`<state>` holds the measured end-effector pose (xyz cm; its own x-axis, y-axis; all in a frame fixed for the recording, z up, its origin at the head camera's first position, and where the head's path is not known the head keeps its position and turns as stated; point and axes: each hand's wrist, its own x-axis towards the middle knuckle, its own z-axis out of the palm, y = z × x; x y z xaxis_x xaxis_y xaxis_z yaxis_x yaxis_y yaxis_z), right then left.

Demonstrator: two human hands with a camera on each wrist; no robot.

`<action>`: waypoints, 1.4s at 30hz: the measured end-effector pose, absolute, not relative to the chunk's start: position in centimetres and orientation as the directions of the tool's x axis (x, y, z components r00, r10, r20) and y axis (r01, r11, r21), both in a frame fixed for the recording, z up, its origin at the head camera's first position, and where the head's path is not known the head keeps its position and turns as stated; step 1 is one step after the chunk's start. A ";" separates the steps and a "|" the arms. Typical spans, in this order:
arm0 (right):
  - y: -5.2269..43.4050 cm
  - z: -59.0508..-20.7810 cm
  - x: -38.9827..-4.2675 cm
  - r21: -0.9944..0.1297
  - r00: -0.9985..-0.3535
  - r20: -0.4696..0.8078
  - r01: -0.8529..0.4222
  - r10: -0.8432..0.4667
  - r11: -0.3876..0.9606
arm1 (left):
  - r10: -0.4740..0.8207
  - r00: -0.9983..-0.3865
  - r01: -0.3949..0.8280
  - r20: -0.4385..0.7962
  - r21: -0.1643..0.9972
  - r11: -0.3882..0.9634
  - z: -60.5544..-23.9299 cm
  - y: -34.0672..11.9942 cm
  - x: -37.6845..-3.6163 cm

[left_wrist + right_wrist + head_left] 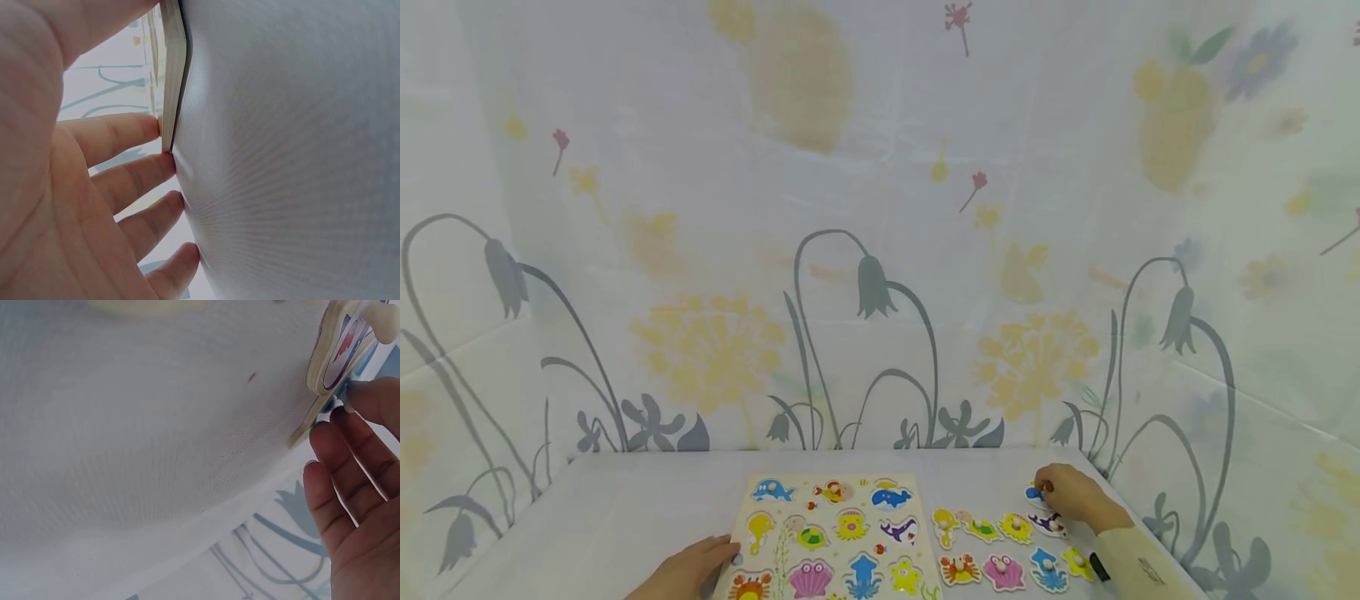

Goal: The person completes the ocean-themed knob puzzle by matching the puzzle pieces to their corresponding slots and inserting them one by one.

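Observation:
A wooden sea-animal puzzle board point(835, 533) lies flat at the near middle of the white table. My left hand point(722, 552) rests at its left edge; in the left wrist view the straight fingers point(134, 134) press against the board's edge point(175, 69). My right hand point(1043, 492) is at the far right, over a small blue puzzle piece point(1033, 493). In the right wrist view thumb and forefinger point(340, 428) pinch that blue piece point(315, 419), which lies beside a purple-and-white piece with a knob point(340, 353).
Several loose animal pieces point(1000, 550) lie in two rows on the table right of the board. A flower-printed white sheet point(880, 250) walls in the table at the back and both sides. Bare tabletop point(625, 508) lies left of the board.

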<state>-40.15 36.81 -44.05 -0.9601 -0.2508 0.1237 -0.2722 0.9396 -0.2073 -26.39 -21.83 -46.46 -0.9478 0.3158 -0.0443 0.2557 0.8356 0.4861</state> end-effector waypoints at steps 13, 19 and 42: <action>36.8 -43.6 -40.3 -0.229 -0.964 0.105 -0.261 -0.242 0.938 | 0.307 -0.950 0.251 -0.048 0.464 0.849 -46.1 -21.7 -26.5; 36.8 -43.7 -40.5 -0.235 -0.969 0.093 -0.246 -0.231 0.940 | 0.306 -0.950 0.250 -0.057 0.447 0.859 -46.0 -21.6 -26.5; 32.3 -42.6 -40.8 -0.240 -0.914 0.162 -0.402 -0.372 0.884 | 0.295 -0.954 0.239 -0.049 0.467 0.851 -46.7 -21.7 -26.3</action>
